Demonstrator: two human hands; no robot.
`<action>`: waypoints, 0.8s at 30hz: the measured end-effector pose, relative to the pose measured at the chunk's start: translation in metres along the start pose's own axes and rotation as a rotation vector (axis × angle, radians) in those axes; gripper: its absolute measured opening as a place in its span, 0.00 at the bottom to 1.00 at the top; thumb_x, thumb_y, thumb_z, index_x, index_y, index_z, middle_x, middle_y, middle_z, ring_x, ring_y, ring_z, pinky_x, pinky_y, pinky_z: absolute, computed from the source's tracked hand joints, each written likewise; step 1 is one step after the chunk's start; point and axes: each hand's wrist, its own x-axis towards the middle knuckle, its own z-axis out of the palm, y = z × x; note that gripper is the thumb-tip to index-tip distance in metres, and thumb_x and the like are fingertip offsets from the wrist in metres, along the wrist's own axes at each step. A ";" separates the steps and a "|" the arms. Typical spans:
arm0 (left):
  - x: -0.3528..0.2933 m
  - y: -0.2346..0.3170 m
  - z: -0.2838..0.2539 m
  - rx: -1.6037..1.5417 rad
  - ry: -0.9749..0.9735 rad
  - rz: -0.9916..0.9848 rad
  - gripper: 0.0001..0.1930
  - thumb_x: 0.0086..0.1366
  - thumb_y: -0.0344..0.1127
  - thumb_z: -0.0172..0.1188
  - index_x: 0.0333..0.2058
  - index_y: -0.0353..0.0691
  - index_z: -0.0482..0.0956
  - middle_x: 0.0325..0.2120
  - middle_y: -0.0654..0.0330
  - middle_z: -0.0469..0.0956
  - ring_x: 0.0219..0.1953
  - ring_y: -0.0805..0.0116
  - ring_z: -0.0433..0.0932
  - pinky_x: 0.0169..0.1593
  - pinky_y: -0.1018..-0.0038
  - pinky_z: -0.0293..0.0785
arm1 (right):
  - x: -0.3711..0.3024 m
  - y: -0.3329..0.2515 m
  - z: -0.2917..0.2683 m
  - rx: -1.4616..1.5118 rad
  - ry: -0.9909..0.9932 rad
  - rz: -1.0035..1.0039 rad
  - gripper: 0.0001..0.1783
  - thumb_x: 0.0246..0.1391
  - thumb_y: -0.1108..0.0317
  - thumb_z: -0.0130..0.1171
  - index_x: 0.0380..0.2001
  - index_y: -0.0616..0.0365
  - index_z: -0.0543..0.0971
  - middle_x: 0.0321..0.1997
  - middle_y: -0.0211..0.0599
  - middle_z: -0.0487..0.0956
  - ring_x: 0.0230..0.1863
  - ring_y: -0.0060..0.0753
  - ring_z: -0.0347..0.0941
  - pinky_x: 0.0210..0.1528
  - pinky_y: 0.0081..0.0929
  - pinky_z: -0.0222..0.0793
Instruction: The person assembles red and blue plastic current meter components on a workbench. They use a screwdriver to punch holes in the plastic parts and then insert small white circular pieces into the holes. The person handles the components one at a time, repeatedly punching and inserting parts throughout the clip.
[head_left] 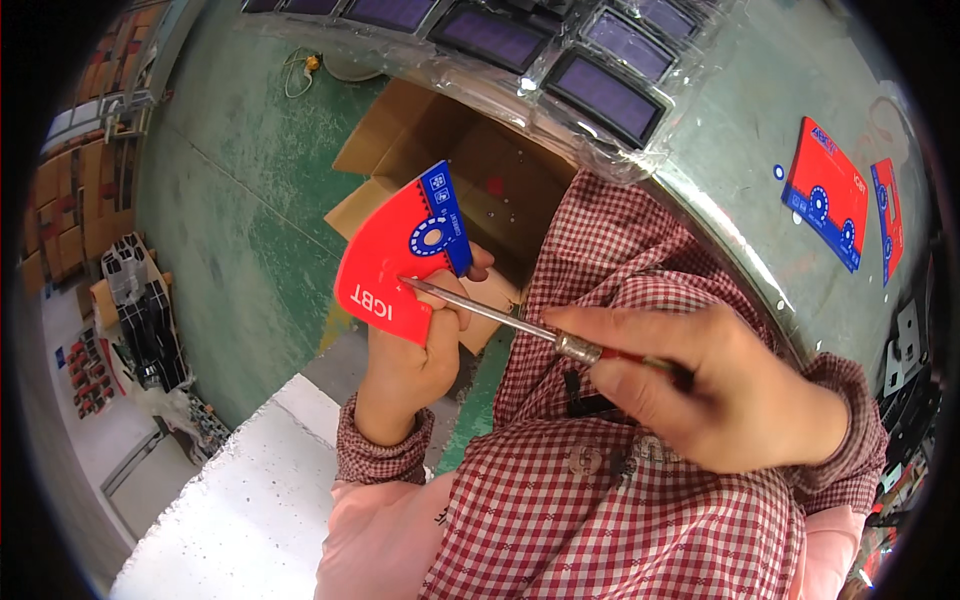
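My left hand [415, 355] grips a red and blue panel label [385, 250] by its lower right side, holding it up above the lap. A round hole ringed in white dashes sits in the label's blue strip. In my right hand [720, 390] is a screwdriver [500, 318], the fingers closed round its dark red handle. The long metal shaft points left, and its tip meets the red face of the label near the left fingers. Whether the tip presses on it or passes through, I cannot tell.
A metal-edged table [740, 240] curves along the right, with two more red and blue labels [828, 195] on it. Several dark display panels [605, 95] in clear wrap line its far edge. An open cardboard box [400, 140] stands below. White foam [240, 500] lies at lower left.
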 end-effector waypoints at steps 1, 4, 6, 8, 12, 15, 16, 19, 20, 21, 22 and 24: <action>0.000 0.000 0.000 0.011 -0.006 0.004 0.07 0.50 0.15 0.40 0.20 0.33 0.66 0.38 0.43 0.75 0.41 0.56 0.75 0.43 0.68 0.71 | 0.003 0.003 -0.004 0.219 -0.031 0.082 0.27 0.49 0.78 0.56 0.56 0.59 0.72 0.18 0.31 0.67 0.15 0.27 0.64 0.19 0.23 0.64; 0.000 0.004 0.001 -0.002 0.000 -0.045 0.07 0.49 0.15 0.40 0.20 0.33 0.66 0.38 0.43 0.75 0.41 0.57 0.75 0.44 0.68 0.71 | -0.001 0.000 0.001 -0.565 0.128 -0.257 0.27 0.49 0.79 0.56 0.56 0.59 0.72 0.19 0.32 0.67 0.15 0.27 0.64 0.20 0.23 0.65; 0.000 0.003 0.001 -0.020 0.015 -0.043 0.07 0.50 0.15 0.40 0.21 0.33 0.65 0.38 0.43 0.75 0.41 0.57 0.75 0.44 0.67 0.71 | -0.005 -0.007 0.006 -1.011 0.184 -0.365 0.26 0.51 0.78 0.55 0.56 0.59 0.73 0.19 0.33 0.67 0.16 0.28 0.65 0.20 0.23 0.65; 0.000 0.002 0.001 -0.026 0.029 -0.039 0.07 0.50 0.15 0.40 0.21 0.33 0.65 0.38 0.43 0.74 0.41 0.56 0.76 0.44 0.67 0.72 | -0.004 -0.004 0.008 -1.118 0.209 -0.421 0.24 0.53 0.77 0.53 0.55 0.60 0.73 0.19 0.34 0.68 0.16 0.28 0.66 0.21 0.22 0.65; 0.002 0.004 -0.001 0.034 -0.033 0.008 0.07 0.51 0.15 0.39 0.22 0.32 0.66 0.38 0.44 0.75 0.41 0.56 0.76 0.44 0.66 0.72 | 0.003 0.009 0.003 -0.033 0.073 -0.088 0.22 0.55 0.76 0.53 0.55 0.61 0.73 0.22 0.36 0.71 0.18 0.27 0.68 0.23 0.18 0.64; 0.000 0.007 0.002 0.032 -0.020 -0.027 0.07 0.51 0.15 0.40 0.21 0.33 0.65 0.38 0.44 0.75 0.40 0.57 0.76 0.46 0.66 0.72 | 0.003 0.003 -0.008 0.058 -0.008 -0.018 0.25 0.51 0.78 0.56 0.55 0.62 0.73 0.23 0.39 0.73 0.19 0.26 0.70 0.22 0.18 0.64; -0.001 0.009 0.004 0.013 -0.005 -0.048 0.07 0.50 0.16 0.40 0.20 0.33 0.65 0.38 0.44 0.75 0.40 0.57 0.75 0.47 0.66 0.71 | -0.003 -0.001 -0.005 -0.220 0.016 -0.075 0.25 0.51 0.78 0.56 0.55 0.62 0.73 0.23 0.39 0.74 0.19 0.25 0.70 0.22 0.18 0.63; -0.002 0.024 -0.001 -0.056 -0.128 -0.075 0.09 0.53 0.18 0.40 0.18 0.34 0.65 0.38 0.41 0.76 0.40 0.56 0.76 0.49 0.63 0.71 | -0.021 -0.011 -0.006 -0.651 0.105 -0.208 0.28 0.44 0.77 0.60 0.54 0.65 0.73 0.22 0.38 0.74 0.17 0.26 0.68 0.20 0.21 0.61; -0.003 0.028 -0.001 -0.175 -0.108 -0.121 0.08 0.53 0.18 0.40 0.18 0.34 0.65 0.38 0.39 0.76 0.39 0.54 0.77 0.48 0.63 0.72 | -0.029 -0.009 -0.008 -0.551 0.179 -0.199 0.28 0.45 0.74 0.61 0.53 0.66 0.73 0.21 0.37 0.74 0.16 0.26 0.67 0.20 0.22 0.60; -0.004 0.037 0.000 -0.292 -0.082 -0.166 0.08 0.52 0.18 0.40 0.17 0.33 0.65 0.39 0.37 0.76 0.39 0.52 0.77 0.47 0.62 0.73 | -0.038 -0.010 -0.011 -0.451 0.246 -0.192 0.28 0.46 0.72 0.61 0.53 0.67 0.73 0.20 0.35 0.73 0.16 0.25 0.66 0.20 0.23 0.59; -0.004 0.043 0.002 -0.414 -0.059 -0.202 0.08 0.51 0.18 0.41 0.16 0.33 0.65 0.39 0.35 0.76 0.38 0.51 0.78 0.47 0.62 0.74 | -0.048 -0.013 -0.018 -0.394 0.270 -0.156 0.27 0.48 0.68 0.61 0.53 0.67 0.73 0.22 0.36 0.74 0.16 0.25 0.67 0.20 0.22 0.60; -0.001 0.056 0.003 -0.590 -0.103 -0.215 0.08 0.50 0.19 0.42 0.15 0.32 0.66 0.40 0.30 0.74 0.39 0.45 0.78 0.48 0.58 0.75 | -0.069 -0.019 -0.035 -0.310 0.283 -0.060 0.27 0.52 0.61 0.61 0.52 0.65 0.73 0.28 0.39 0.78 0.18 0.27 0.71 0.22 0.20 0.65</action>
